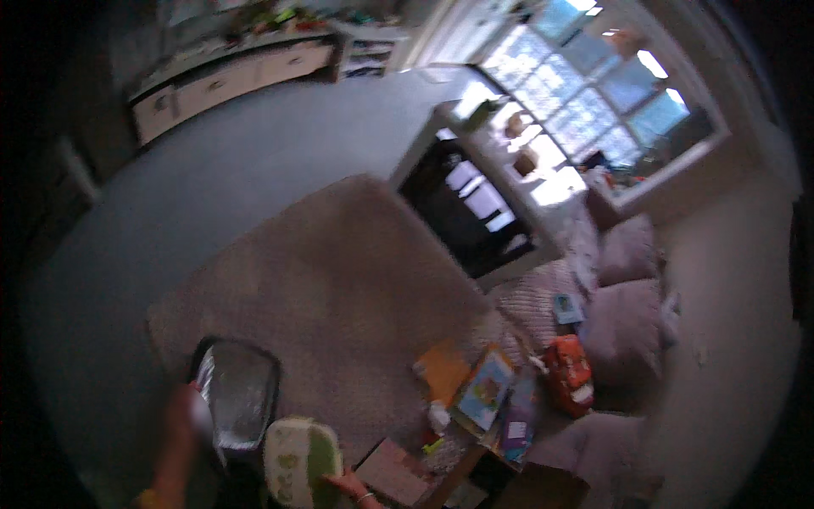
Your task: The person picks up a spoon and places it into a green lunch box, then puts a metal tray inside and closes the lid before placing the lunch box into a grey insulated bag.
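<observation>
At the lower left, my left hand (181,413) is blurred and grips the near side of a dark-rimmed bag (245,391) with a shiny silver lining. The bag's mouth faces up, and I see nothing inside it. To its right is a cream and green lidded box (302,461), patterned on the cream part, its lower end cut off by the frame. The fingers of my right hand (348,485), with a bracelet at the wrist, hold the box's right edge. The box is close beside the bag, outside it.
A brown rug (331,273) covers the floor ahead. Books (486,388), an orange envelope-like sheet (443,369) and an orange-red bag (569,375) lie by pink cushions (623,324) at right. A dark-fronted cabinet (458,216) stands below the window; a low drawer unit (235,83) is at the back.
</observation>
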A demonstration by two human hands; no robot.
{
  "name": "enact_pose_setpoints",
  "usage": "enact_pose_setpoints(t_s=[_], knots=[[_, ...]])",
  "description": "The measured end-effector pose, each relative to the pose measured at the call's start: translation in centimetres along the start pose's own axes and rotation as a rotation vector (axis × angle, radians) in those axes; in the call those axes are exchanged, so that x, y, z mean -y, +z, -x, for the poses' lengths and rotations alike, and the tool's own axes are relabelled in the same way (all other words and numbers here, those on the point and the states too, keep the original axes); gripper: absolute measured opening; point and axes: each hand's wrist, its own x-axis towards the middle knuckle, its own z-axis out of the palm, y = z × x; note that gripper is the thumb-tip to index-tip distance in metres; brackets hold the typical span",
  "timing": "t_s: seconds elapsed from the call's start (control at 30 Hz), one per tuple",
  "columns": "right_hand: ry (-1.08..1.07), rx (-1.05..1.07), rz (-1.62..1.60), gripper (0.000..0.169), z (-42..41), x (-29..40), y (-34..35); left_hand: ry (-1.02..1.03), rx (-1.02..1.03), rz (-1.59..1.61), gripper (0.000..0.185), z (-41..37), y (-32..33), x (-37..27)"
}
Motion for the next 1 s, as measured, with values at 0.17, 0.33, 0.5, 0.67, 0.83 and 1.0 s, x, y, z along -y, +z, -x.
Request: enact_pose_setpoints(t_s=[0.17, 0.33, 0.5, 0.67, 0.83, 1.0], knots=[[-0.017, -0.091, -0.159, 0.041, 4.6, -1.3, -2.4, 0.239, 0.097, -0.482, 0.038, -0.3, -0.3, 1.4], [-0.265, 0.035, -0.176, 0.046, 7.3, 6.9, -0.8, 0.117, 0.166, -0.215, 0.028, 2.8, 0.9, -0.7], [-0.223, 0.109, -0.209, 0.052, 2.0, 11.0, 2.8, 0.145, 0.233, -0.201, 0.027, 1.7, 0.5, 1.7], [-0.160, 0.103, -0.019, 0.056, -5.4, 10.8, 4.6, 0.136, 0.247, -0.213, 0.026, 1.1, 1.5, 0.8], [-0.040, 0.263, 0.097, 0.055, -5.1, 14.4, 5.5, 0.190, 0.333, -0.351, 0.022, -0.7, 1.9, 0.6], [-0.041, 0.382, 0.087, 0.056, -8.9, 10.0, 2.3, 0.272, 0.513, -0.379, 0.026, -2.8, 9.4, 2.3]])
